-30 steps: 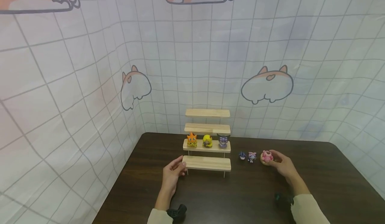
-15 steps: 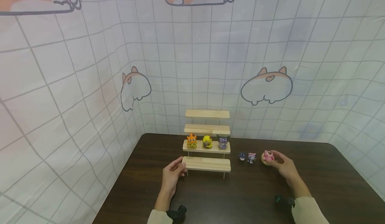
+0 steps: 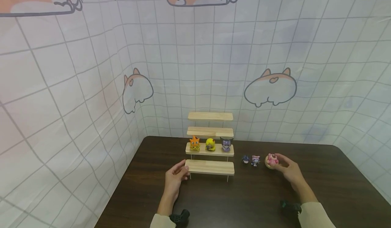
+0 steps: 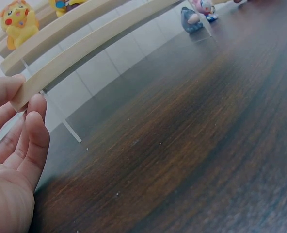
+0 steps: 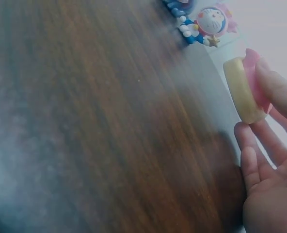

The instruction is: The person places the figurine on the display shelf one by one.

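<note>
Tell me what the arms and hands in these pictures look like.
The left hand and right hand are both bare. Pale cream sleeves stop short of the hands. A black device shows beside the left sleeve, a dark one with a greenish patch by the right.

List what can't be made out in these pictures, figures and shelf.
Head: face of the purple figure, too small to read.
Head: right edge of the pink figure, behind fingers of the right hand.
Left wrist: top of the yellow figure, cut off by the top edge.
Left wrist: part of the lowest shelf's near end, behind the left hand.
Right wrist: top of the dark blue figure, cut off by the top edge.
</note>
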`<action>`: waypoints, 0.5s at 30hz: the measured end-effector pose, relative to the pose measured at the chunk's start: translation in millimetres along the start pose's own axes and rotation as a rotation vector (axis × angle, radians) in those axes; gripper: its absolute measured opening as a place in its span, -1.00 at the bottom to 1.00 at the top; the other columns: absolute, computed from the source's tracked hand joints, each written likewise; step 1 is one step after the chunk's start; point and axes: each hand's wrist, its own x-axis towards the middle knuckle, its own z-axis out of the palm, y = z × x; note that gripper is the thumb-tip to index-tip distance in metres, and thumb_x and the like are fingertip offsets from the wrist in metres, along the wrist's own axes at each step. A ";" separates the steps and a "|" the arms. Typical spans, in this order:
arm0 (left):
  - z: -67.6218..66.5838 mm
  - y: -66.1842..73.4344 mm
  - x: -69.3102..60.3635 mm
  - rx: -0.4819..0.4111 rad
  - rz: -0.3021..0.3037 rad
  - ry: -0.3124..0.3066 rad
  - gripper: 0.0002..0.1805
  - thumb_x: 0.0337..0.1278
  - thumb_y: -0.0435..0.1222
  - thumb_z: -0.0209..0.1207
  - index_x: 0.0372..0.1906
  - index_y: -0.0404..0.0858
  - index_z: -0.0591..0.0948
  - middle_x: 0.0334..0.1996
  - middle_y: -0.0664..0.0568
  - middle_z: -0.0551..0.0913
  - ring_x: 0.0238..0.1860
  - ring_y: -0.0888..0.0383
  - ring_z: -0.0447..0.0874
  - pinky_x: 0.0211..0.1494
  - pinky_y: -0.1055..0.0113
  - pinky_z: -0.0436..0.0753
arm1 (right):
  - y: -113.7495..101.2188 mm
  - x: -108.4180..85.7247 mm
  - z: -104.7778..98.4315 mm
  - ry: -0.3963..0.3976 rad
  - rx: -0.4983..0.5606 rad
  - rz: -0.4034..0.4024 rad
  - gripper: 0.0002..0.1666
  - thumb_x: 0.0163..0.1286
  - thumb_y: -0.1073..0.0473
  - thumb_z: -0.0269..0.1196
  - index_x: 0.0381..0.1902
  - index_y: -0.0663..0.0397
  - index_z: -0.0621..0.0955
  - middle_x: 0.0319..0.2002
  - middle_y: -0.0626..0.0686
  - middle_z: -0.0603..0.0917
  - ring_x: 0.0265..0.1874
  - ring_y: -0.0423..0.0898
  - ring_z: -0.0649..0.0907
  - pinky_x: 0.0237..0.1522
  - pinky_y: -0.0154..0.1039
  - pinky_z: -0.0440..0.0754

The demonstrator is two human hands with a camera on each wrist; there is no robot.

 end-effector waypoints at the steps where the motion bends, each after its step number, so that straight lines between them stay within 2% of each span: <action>1: -0.1 -0.1 -0.1 0.001 0.002 -0.003 -0.49 0.26 -0.27 0.37 0.28 -0.33 0.61 -0.23 0.08 0.77 -0.33 0.22 0.73 -0.29 0.43 0.70 | -0.4 -0.7 -0.1 0.002 -0.010 -0.003 -0.06 0.40 -0.20 0.35 0.52 0.19 0.32 0.46 0.38 0.35 0.38 0.29 0.39 0.29 0.14 0.45; 4: -0.2 -1.0 -0.2 0.006 0.004 -0.008 -0.48 0.27 -0.25 0.37 0.29 -0.33 0.60 -0.22 0.08 0.77 -0.33 0.22 0.73 -0.29 0.44 0.70 | -1.3 -3.3 0.1 0.015 -0.043 -0.025 -0.10 0.40 -0.17 0.36 0.50 0.18 0.35 0.43 0.37 0.41 0.25 0.17 0.49 0.12 -0.12 0.53; 7: -0.4 -1.7 0.4 0.004 0.003 -0.005 -0.49 0.27 -0.26 0.37 0.28 -0.33 0.61 -0.24 0.08 0.77 -0.33 0.23 0.73 -0.29 0.44 0.70 | -3.0 -5.9 0.1 0.025 -0.061 -0.047 -0.13 0.40 -0.13 0.38 0.48 0.19 0.38 0.40 0.37 0.45 0.05 -0.06 0.59 -0.07 -0.31 0.56; 11: -0.5 -2.7 0.9 -0.002 0.014 -0.003 -0.49 0.26 -0.28 0.38 0.27 -0.37 0.61 -0.25 0.09 0.77 -0.35 0.23 0.73 -0.32 0.44 0.69 | -7.4 -10.1 -0.8 0.026 -0.040 -0.075 -0.15 0.39 -0.11 0.38 0.47 0.19 0.39 0.37 0.38 0.47 -0.10 -0.27 0.58 -0.14 -0.36 0.59; 15: -0.6 -2.4 -0.2 -0.008 0.024 -0.009 -0.48 0.26 -0.27 0.38 0.27 -0.37 0.60 -0.25 0.09 0.78 -0.36 0.24 0.73 -0.32 0.43 0.69 | -12.6 -13.5 -1.9 0.018 -0.026 -0.103 -0.16 0.41 -0.11 0.37 0.48 0.17 0.38 0.37 0.36 0.47 -0.08 -0.28 0.58 -0.13 -0.36 0.61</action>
